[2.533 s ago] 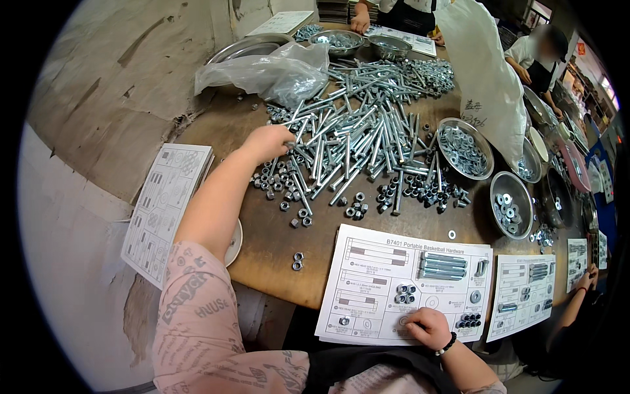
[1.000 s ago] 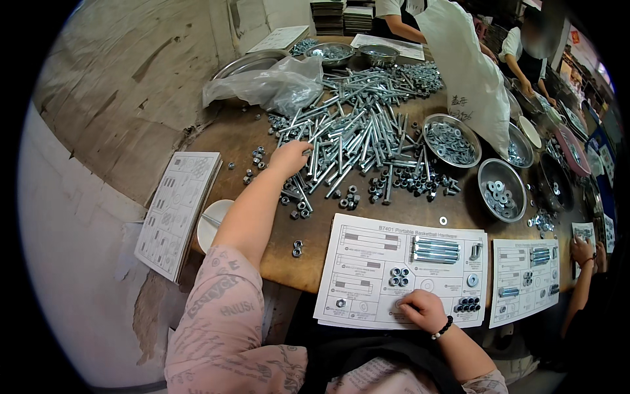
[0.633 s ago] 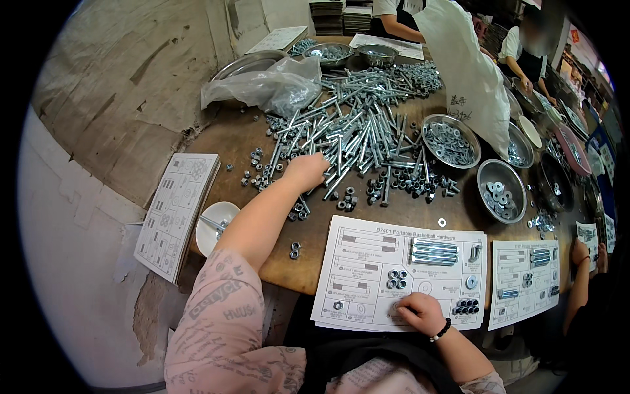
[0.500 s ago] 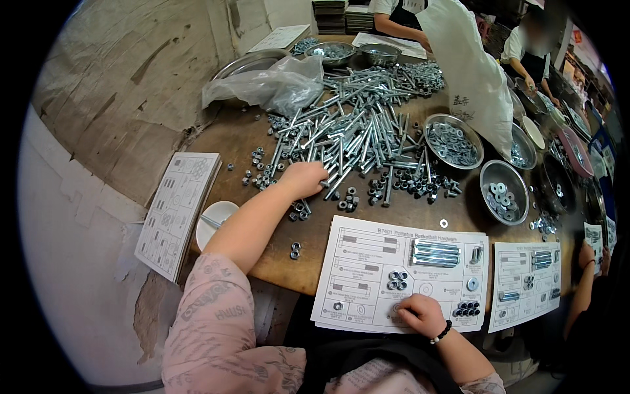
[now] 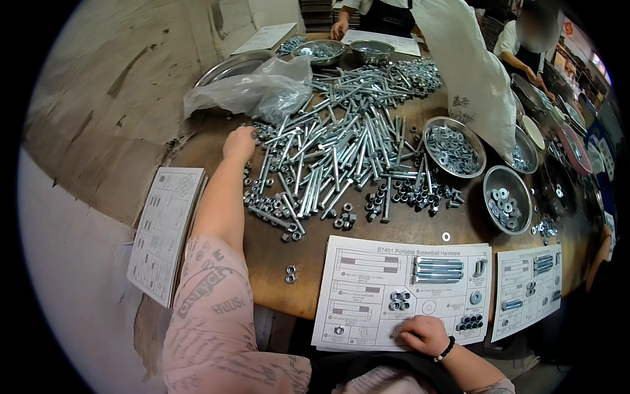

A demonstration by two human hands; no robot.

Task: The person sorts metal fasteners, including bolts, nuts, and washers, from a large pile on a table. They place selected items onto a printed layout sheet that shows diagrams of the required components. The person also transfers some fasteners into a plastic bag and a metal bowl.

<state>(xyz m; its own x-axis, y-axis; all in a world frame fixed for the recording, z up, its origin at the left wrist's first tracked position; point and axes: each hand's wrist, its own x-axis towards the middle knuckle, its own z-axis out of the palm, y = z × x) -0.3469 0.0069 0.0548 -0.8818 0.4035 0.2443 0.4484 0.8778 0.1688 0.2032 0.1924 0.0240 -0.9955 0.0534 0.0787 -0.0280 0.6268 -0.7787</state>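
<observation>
My left hand (image 5: 239, 144) reaches to the far left edge of a large heap of long silver bolts (image 5: 348, 148), touching loose hardware there. Its fingers are curled and mostly hidden, and I cannot see what they hold. My right hand (image 5: 428, 336) rests loosely closed on the lower part of a printed sheet (image 5: 377, 297); what lies inside the fingers is hidden. Long bolts (image 5: 438, 270) lie in a row on that sheet. Silver nuts (image 5: 399, 301), a washer (image 5: 476, 298), dark-centred nuts (image 5: 470, 322) and short bolts (image 5: 480, 268) sit in other printed boxes.
Metal bowls of washers (image 5: 453, 147) stand right of the heap, beside a tall white sack (image 5: 466, 79). Clear plastic (image 5: 256, 92) covers part of a metal basin. A second sheet (image 5: 527, 292) with hardware lies right; a sheet stack (image 5: 165, 230) stands left. Co-workers occupy the far side.
My left hand has moved from the near edge of the bolt heap to its far left edge. My right hand stays on the sheet. The view has shifted slightly.
</observation>
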